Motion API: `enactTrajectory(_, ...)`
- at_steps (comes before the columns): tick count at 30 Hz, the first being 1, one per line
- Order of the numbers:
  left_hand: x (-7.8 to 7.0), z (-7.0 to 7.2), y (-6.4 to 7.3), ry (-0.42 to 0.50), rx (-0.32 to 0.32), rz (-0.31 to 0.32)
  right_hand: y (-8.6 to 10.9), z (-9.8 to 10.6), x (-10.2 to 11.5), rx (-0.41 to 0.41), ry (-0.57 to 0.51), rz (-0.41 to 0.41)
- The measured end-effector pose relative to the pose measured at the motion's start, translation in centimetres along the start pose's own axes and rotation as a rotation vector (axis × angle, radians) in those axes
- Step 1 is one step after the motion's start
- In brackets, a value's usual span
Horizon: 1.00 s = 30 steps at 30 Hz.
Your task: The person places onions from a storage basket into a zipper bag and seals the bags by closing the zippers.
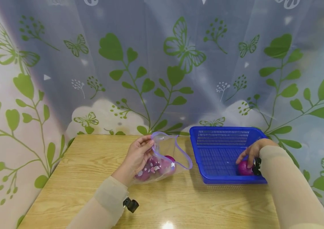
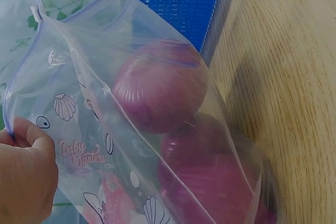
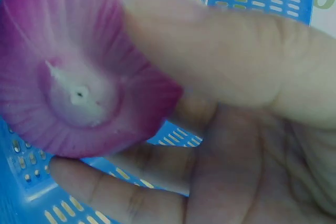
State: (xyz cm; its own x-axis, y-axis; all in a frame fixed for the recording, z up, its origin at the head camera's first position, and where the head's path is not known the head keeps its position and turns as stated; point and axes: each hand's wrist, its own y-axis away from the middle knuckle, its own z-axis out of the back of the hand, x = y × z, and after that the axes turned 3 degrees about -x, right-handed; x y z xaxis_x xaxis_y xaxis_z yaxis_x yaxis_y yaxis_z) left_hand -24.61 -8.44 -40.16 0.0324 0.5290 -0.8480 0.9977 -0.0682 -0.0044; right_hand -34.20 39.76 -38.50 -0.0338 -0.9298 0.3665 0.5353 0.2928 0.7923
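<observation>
A clear zip bag [image 1: 162, 162] printed with shells lies on the wooden table [image 1: 87, 178], its mouth lifted. My left hand [image 1: 137, 156] pinches the bag's rim [image 2: 31, 103]. Purple onions [image 2: 160, 90] show through the plastic. To the right, a blue perforated basket [image 1: 222, 140] sits on the table. My right hand [image 1: 251, 154] reaches into its near right corner and grips a purple onion [image 1: 244, 168]. The right wrist view shows the fingers [image 3: 210, 51] curled round that onion [image 3: 68, 82] just above the basket floor [image 3: 21, 177].
A curtain [image 1: 162, 63] printed with green leaves and butterflies hangs close behind the table. Bare wood stretches along the table's front and left [image 1: 64, 190]. The basket holds nothing else that I can see.
</observation>
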Motion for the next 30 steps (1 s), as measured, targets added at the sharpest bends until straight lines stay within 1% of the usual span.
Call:
enactTrajectory(8,0.01,-0.04,0.00,0.003,-0.005,0.006,-0.14,-0.52,-0.53,-0.004,-0.058,-0.042)
enactTrajectory(11,0.00,-0.01,-0.03,0.005,-0.008,0.004,-0.22,-0.49,-0.49,-0.004,-0.057,-0.035)
enactTrajectory(18,-0.01,0.08,-0.07,0.007,-0.005,0.006,-0.69,-0.12,-0.81,0.092,-0.054,0.034)
enactTrajectory(24,-0.01,0.12,-0.13,0.008,-0.005,0.002,-0.79,-0.47,-0.58,0.065,-0.061,0.021)
enactTrajectory(30,-0.03,0.17,-0.13,0.012,0.000,0.004,-1.03,-0.52,-0.60,0.052,-0.042,0.028)
